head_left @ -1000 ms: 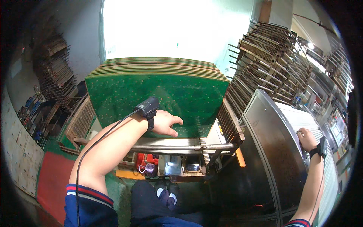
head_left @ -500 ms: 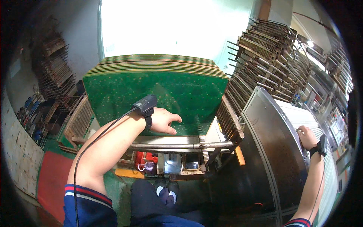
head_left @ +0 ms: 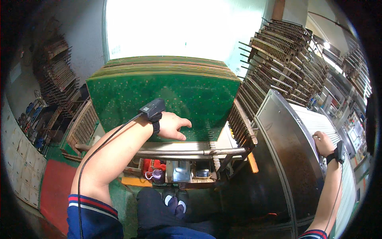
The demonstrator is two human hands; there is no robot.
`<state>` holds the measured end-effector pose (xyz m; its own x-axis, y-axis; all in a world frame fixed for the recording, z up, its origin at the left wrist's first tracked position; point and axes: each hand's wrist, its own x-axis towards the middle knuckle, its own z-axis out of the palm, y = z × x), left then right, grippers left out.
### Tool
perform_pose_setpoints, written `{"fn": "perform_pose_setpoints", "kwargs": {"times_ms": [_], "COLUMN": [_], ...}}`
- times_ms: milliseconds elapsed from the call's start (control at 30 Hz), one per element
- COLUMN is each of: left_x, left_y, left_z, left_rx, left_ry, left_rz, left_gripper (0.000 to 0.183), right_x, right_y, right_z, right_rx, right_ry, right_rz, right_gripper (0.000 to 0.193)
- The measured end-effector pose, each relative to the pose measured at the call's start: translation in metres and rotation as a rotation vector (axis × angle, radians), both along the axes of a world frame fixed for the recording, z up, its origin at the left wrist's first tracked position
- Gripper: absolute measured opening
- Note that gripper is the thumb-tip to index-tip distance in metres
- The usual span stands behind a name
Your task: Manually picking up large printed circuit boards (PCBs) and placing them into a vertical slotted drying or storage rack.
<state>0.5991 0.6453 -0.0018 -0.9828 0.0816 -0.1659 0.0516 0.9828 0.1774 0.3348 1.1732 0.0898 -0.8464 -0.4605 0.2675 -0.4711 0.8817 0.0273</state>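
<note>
A stack of green circuit boards (head_left: 131, 97) stands on edge in a slotted rack, dotted with small holes on its front face. Before that face is my left hand (head_left: 174, 126), palm down, fingers stretched out and apart with nothing held; whether it touches the board I cannot tell. A steel bar (head_left: 179, 152) of the rack runs just below this hand. Far to the right, my right hand (head_left: 323, 144) has its fingers curled at the metal edge (head_left: 304, 129) of a roller conveyor machine (head_left: 314, 121); its fingertips are partly hidden.
Slotted racks (head_left: 278, 55) are piled high at the back right, with another pile (head_left: 59, 71) at the far left. Under the bar, a shelf holds a purple bottle (head_left: 157, 175) and small trays (head_left: 181, 172). A red mat (head_left: 57, 191) lies on the floor at left.
</note>
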Motion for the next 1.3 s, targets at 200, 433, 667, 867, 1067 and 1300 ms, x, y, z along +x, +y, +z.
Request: {"fn": "perform_pose_setpoints", "kwargs": {"times_ms": [200,433,667,867,1067,1300], "left_x": [0.000,0.001,0.001,0.002,0.000,0.000], "left_y": [0.001,0.003,0.002,0.004,0.002,0.002], "left_z": [0.000,0.002,0.000,0.001,-0.001,0.000], "left_rx": [0.006,-0.009,-0.012,-0.007,-0.008,-0.010], "left_ry": [-0.002,-0.013,-0.006,0.000,0.010,0.004], "left_rz": [0.006,0.017,-0.013,0.005,0.006,-0.003], "left_gripper": [0.062,0.062,0.063,0.062,0.062,0.062], "right_x": [0.005,0.007,0.009,0.008,0.007,0.004], "right_y": [-0.004,-0.005,-0.006,-0.004,-0.004,-0.003], "right_z": [0.002,0.003,0.002,0.002,0.003,0.000], "right_rx": [-0.014,-0.015,-0.010,-0.009,0.002,-0.007], "right_ry": [-0.009,-0.010,-0.001,-0.009,-0.018,0.005], "right_rz": [-0.015,-0.010,-0.026,-0.020,-0.014,-0.026], "right_gripper": [0.030,0.031,0.031,0.031,0.030,0.030]}}
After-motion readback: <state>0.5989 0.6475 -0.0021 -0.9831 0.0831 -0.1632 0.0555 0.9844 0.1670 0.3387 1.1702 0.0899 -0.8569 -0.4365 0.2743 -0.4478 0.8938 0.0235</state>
